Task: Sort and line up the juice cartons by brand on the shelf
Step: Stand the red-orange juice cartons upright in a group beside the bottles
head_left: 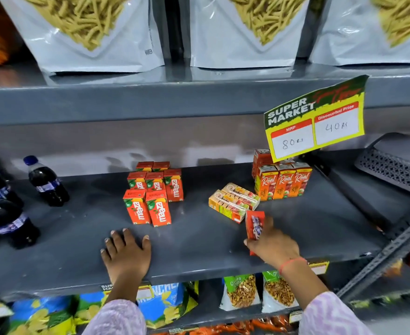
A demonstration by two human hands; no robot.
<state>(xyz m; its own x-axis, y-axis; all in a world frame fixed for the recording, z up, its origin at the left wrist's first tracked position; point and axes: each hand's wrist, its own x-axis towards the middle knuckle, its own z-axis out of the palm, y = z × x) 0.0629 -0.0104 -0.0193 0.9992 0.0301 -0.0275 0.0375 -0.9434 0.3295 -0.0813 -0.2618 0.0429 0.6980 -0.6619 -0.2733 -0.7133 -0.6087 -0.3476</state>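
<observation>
On the grey shelf [199, 240] several red Maaza cartons [154, 192] stand upright in rows left of centre. Orange Real cartons [283, 182] stand in a row at the back right, with more behind them. Two Real cartons [233, 201] lie on their sides between the two groups. My right hand [274, 245] is shut on a red carton [254, 226], held upright just in front of the lying pair. My left hand [126, 255] rests flat on the shelf in front of the Maaza group, fingers spread, holding nothing.
Dark soda bottles [46, 181] stand at the shelf's left end. A yellow price sign [315, 122] hangs over the Real cartons. A grey perforated tray [392, 170] sits far right. White snack bags [90, 32] fill the shelf above; chip bags [165, 305] sit below.
</observation>
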